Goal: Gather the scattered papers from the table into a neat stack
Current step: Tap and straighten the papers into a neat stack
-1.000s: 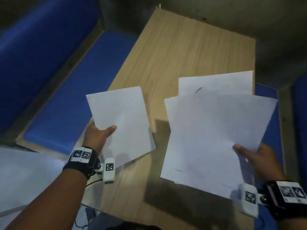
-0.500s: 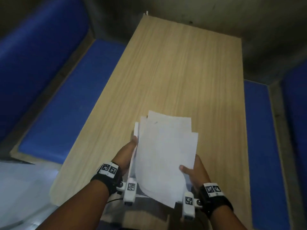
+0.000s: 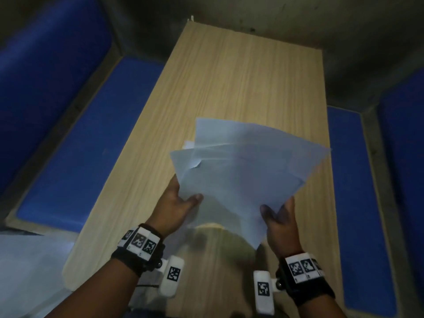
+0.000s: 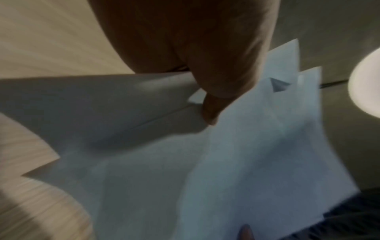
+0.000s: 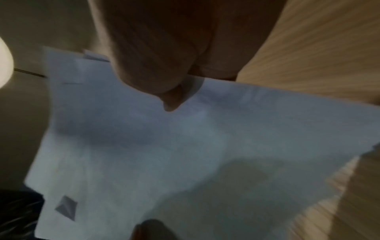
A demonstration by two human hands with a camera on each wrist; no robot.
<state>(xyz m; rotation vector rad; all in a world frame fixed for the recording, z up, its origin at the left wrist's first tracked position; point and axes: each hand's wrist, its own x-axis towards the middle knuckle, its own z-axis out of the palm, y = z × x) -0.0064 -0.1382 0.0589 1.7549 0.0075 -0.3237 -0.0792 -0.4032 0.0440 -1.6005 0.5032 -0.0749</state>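
Head view, setting: wooden table [image 3: 241, 83], long axis running away from the person, blue benches [image 3: 75, 143] on both sides.
Papers: loose sheaf of white papers [image 3: 241, 177] held above the near half of the table, fanned and skewed; far corners spread up and to the right, near corners converge toward the person.
Lie from the grip: sheets extend forward and to the right from both hands; long axis tilts toward the far right table edge.
Left hand: left hand [image 3: 176, 203] at the near left edge of the sheaf, thumb on top, fingers under; pinching the papers, as the left wrist view [image 4: 216, 68] confirms.
Right hand: right hand [image 3: 278, 219] at the near right corner, thumb on top; likewise pinching the papers [image 5: 164, 65].
Nearer hand: both equally placed, one per side.
Folded corner: small dog-ear [image 3: 196, 163] on an upper sheet near the left edge.
Judgement: gathering appears done; squaring likely needs edges tapped on the table.
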